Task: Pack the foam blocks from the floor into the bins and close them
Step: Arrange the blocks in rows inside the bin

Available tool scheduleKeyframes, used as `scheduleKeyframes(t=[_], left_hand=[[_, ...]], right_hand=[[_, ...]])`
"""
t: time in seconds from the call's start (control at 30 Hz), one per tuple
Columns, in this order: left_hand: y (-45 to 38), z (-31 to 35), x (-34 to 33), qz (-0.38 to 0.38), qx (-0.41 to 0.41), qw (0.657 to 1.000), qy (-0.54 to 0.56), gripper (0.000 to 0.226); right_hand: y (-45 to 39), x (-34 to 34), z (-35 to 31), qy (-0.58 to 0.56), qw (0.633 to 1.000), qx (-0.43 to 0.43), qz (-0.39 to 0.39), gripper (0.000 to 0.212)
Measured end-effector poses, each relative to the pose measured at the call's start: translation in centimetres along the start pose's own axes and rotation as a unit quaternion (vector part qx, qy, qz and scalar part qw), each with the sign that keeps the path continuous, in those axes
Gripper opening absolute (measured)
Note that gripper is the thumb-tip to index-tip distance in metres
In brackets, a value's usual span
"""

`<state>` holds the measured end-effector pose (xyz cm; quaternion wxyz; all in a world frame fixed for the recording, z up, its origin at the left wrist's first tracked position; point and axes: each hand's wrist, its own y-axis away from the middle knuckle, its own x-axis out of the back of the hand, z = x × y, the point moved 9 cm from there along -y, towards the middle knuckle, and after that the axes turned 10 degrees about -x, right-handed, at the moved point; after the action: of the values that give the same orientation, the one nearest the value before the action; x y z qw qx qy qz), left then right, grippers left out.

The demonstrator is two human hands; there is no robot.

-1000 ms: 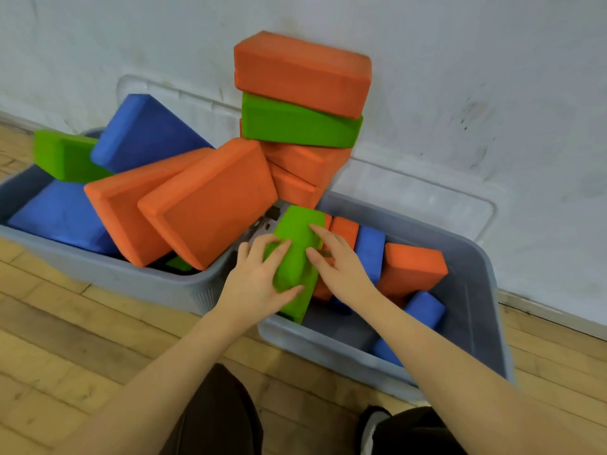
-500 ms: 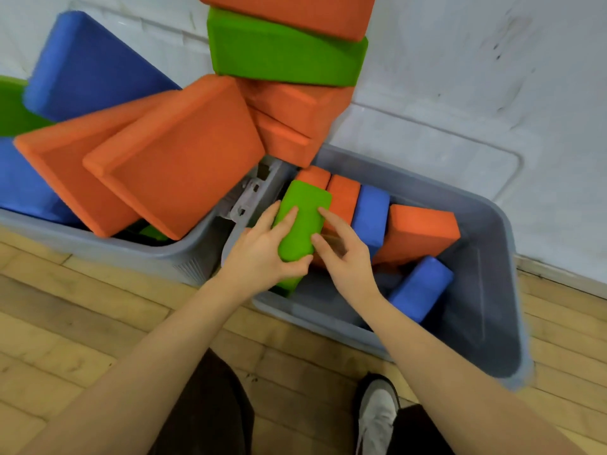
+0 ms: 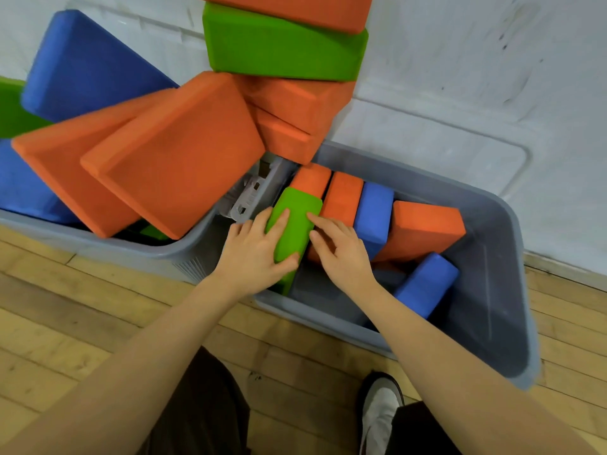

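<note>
A green foam block [image 3: 295, 218] stands on edge at the left end of the right grey bin [image 3: 502, 290]. My left hand [image 3: 254, 254] grips it, thumb curled under its near end and fingers over its top. My right hand [image 3: 341, 254] lies against its right side with fingertips on the block. Beside the green block, inside the same bin, stand orange blocks [image 3: 341, 195], a blue block [image 3: 374, 215] and a larger orange block [image 3: 423, 228]; another blue block [image 3: 425, 284] leans lower down. The left grey bin [image 3: 108, 247] overflows with big orange [image 3: 177, 152] and blue blocks [image 3: 82, 70].
A stack of orange and green blocks [image 3: 282, 47] leans against the white wall between the bins. Two pale bin lids [image 3: 443, 149] stand against the wall behind. Wooden floor [image 3: 82, 323] lies in front; my shoe [image 3: 377, 412] and dark trouser legs are at the bottom.
The view has shifted closer and down over the right bin. The green block has sunk lower into the bin's left end, both hands following it.
</note>
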<state>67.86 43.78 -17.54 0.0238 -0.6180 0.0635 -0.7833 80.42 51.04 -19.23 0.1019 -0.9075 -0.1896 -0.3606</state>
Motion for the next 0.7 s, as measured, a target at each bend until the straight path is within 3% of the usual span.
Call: scheduleKeyframes(t=[0.1, 0.2, 0.37, 0.43, 0.57, 0.7], left_hand=[[-1.0, 0.5, 2.0, 0.057, 0.007, 0.998, -0.031, 0.061], [-3.1, 3.6, 3.8, 0.118, -0.022, 0.991, -0.063, 0.058], [-8.2, 11.2, 1.5, 0.104, -0.106, 0.989, -0.011, 0.050], [-9.8, 13.3, -1.1, 0.069, -0.122, 0.990, 0.002, 0.049], [-12.5, 15.6, -6.3, 0.009, -0.140, 0.990, 0.020, 0.051], [-15.9, 17.0, -9.8, -0.033, -0.162, 0.986, -0.008, 0.060]], right_hand=[[0.2, 1.4, 0.6, -0.035, 0.999, 0.010, 0.025, 0.043], [1.1, 4.6, 3.0, -0.040, 0.993, -0.007, 0.113, 0.043], [1.9, 10.1, 10.7, 0.045, 0.965, -0.152, 0.208, 0.041], [2.0, 11.4, 14.6, 0.095, 0.948, -0.229, 0.197, 0.045], [1.9, 11.2, 21.1, 0.178, 0.908, -0.369, 0.084, 0.065], [2.5, 9.8, 25.4, 0.147, 0.872, -0.466, 0.016, 0.093]])
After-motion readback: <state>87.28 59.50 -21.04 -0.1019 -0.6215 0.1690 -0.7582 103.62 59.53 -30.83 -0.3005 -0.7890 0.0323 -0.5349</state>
